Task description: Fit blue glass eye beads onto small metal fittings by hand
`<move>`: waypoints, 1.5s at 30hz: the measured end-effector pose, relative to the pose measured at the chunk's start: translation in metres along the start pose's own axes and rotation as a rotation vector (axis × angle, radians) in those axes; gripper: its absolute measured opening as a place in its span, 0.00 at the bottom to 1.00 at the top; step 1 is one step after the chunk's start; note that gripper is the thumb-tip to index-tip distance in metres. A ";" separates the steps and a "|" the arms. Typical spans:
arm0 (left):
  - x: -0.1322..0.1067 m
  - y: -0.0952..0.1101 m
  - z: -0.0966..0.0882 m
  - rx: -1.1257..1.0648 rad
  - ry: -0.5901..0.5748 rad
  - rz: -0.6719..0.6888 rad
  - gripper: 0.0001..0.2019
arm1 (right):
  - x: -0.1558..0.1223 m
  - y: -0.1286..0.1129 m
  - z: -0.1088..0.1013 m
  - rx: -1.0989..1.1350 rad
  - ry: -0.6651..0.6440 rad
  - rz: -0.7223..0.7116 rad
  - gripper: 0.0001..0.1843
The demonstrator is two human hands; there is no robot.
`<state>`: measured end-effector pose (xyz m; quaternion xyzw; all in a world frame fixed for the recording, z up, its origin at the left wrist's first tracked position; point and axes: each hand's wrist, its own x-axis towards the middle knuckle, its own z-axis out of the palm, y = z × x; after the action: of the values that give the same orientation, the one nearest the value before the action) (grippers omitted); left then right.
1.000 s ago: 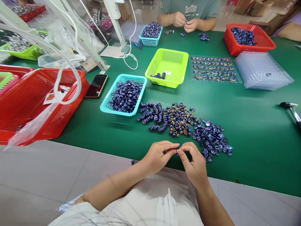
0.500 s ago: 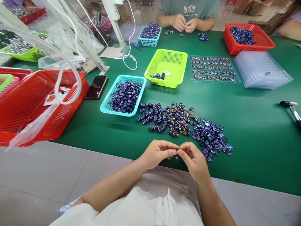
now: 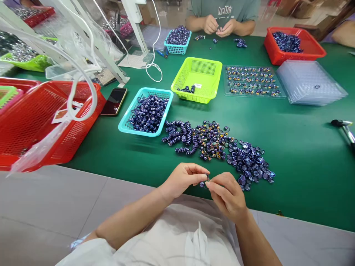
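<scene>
The left hand (image 3: 183,180) and the right hand (image 3: 227,195) meet just above the near edge of the green surface (image 3: 299,166), in front of the person's body. Between their fingertips is one small blue piece (image 3: 203,182). The left thumb and fingers are closed on it, and the right fingertips pinch it from the other side, with the other fingers curled. Just behind the hands lies a pile (image 3: 222,149) of similar blue pieces, and a teal basket (image 3: 123,126) full of them stands further to the left.
</scene>
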<state>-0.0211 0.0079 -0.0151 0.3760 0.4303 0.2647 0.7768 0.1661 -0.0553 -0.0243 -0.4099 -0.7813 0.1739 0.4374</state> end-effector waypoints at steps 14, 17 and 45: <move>-0.001 0.001 0.003 -0.036 0.038 0.051 0.14 | -0.002 -0.005 0.008 0.078 0.149 0.198 0.24; -0.002 0.002 0.003 -0.001 0.042 0.073 0.12 | -0.002 -0.005 0.009 0.062 0.174 0.227 0.23; -0.009 -0.011 0.001 0.341 0.151 0.344 0.07 | 0.005 -0.014 0.021 -0.030 0.192 0.392 0.11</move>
<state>-0.0232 -0.0055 -0.0196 0.5486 0.4551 0.3440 0.6113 0.1407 -0.0574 -0.0244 -0.5750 -0.6439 0.2043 0.4615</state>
